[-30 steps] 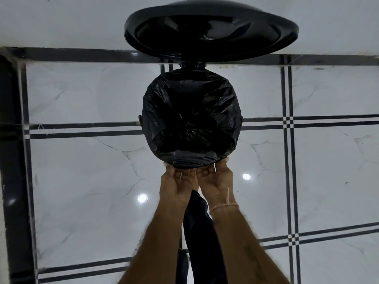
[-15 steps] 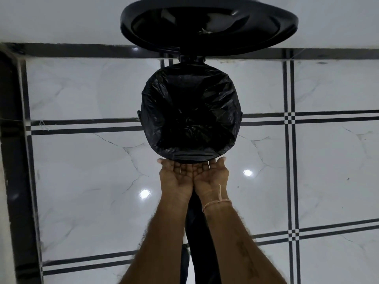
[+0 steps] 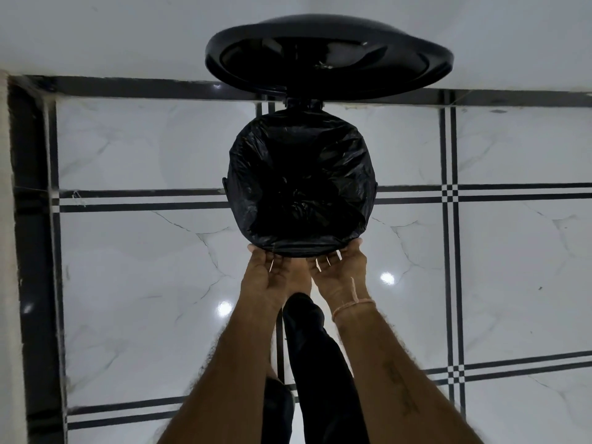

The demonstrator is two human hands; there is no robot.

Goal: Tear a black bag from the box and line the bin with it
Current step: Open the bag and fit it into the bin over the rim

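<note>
The bag already sits in the bin, lid up, and my left hand and right hand — fingers curled under its near rim, gripping film — next tuck it snug, I judge.

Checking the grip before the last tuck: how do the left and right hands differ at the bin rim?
The left hand sits at the near-left of the rim; the right hand sits at the near-right, reaching further round. The right wrist wears a thread band; the left wrist is bare. More gaps between fingers show on the right hand than on the left. Both press side by side, fingers up, against the black bag on the bin's near edge.
</note>
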